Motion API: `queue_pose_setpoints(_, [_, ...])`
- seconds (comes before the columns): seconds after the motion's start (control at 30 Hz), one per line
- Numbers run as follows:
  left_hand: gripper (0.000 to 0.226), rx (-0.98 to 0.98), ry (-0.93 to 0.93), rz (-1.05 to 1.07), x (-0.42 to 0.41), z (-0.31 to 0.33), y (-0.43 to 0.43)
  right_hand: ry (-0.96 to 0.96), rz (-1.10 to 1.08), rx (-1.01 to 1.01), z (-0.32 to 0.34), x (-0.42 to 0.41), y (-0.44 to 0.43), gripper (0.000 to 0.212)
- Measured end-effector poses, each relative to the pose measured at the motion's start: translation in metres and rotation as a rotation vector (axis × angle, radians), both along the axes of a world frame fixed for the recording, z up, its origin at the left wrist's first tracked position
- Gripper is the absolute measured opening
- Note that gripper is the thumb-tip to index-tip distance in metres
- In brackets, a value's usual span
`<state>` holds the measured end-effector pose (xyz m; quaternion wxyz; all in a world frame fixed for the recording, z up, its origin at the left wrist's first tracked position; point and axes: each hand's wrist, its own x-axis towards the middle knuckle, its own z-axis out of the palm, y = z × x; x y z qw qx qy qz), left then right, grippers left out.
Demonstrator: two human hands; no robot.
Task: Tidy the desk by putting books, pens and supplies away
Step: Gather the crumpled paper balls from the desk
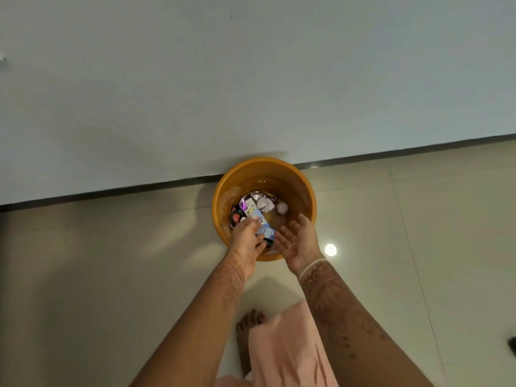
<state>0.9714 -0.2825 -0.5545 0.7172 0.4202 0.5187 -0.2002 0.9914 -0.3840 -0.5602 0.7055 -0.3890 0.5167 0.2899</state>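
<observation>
Over the near rim of the bin, the fingers [252, 225] of the left hand [247, 241] curl loosely around one end of a small blue-and-white carton [262, 223]; contact is visible at the carton's near left edge, but whether the grip is firm cannot be told. Right hand [297, 244] sits just beside the carton's near end, palm up and turned inward, fingers spread and slack, holding nothing. A pale band circles the right wrist; both forearms carry reddish-brown patterned markings.

Carton: rectangular, printed, glossy, tilted, its far end pointing down into the bin. Bin [304, 196]: round, orange, smooth plastic, open top, standing against the wall. Inside: crinkled shiny wrappers [258, 198] in silver and purple, a small pale ball [281, 208] at the right, dark scraps at the left.

Floor [111, 261]: large cream tiles, polished, with a round lamp reflection to the right of the bin. Wall [251, 79]: plain, pale, matte, edged by a dark skirting strip. Near centre: a bare foot [247, 331] and pink cloth.
</observation>
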Motion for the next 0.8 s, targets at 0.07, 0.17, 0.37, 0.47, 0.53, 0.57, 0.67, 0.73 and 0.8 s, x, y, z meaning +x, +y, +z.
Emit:
queue_pose_setpoints(0.07, [0.032,0.004,0.002,0.015,-0.004,0.011,0.004,0.000,0.024,-0.010,0.007,-0.006,0.002,0.053])
queue_pose_setpoints(0.17, [0.034,0.014,-0.022,0.040,-0.011,0.046,0.012,-0.031,0.060,-0.049,0.038,-0.012,0.005,0.047])
queue_pose_setpoints(0.37, [0.019,0.010,-0.162,0.105,-0.027,0.172,0.033,-0.170,0.128,0.018,0.161,-0.018,0.019,0.045])
queue_pose_setpoints(0.47, [0.019,0.005,-0.276,0.118,-0.046,0.247,0.050,-0.228,0.165,0.103,0.235,-0.028,0.035,0.043])
queue_pose_setpoints(0.53, [0.017,0.007,-0.335,0.172,-0.064,0.297,0.067,-0.244,0.211,0.167,0.286,-0.035,0.051,0.041])
queue_pose_setpoints(0.57, [0.017,0.011,-0.363,0.209,-0.075,0.322,0.077,-0.255,0.239,0.189,0.311,-0.040,0.060,0.040])
queue_pose_setpoints(0.67, [0.018,0.022,-0.434,0.315,-0.107,0.386,0.107,-0.330,0.356,0.214,0.377,-0.049,0.091,0.034])
queue_pose_setpoints(0.73, [0.020,0.054,-0.484,0.372,-0.133,0.427,0.129,-0.389,0.446,0.249,0.418,-0.060,0.119,0.031])
queue_pose_setpoints(0.8, [0.023,0.106,-0.524,0.420,-0.155,0.461,0.151,-0.426,0.524,0.301,0.450,-0.069,0.146,0.028])
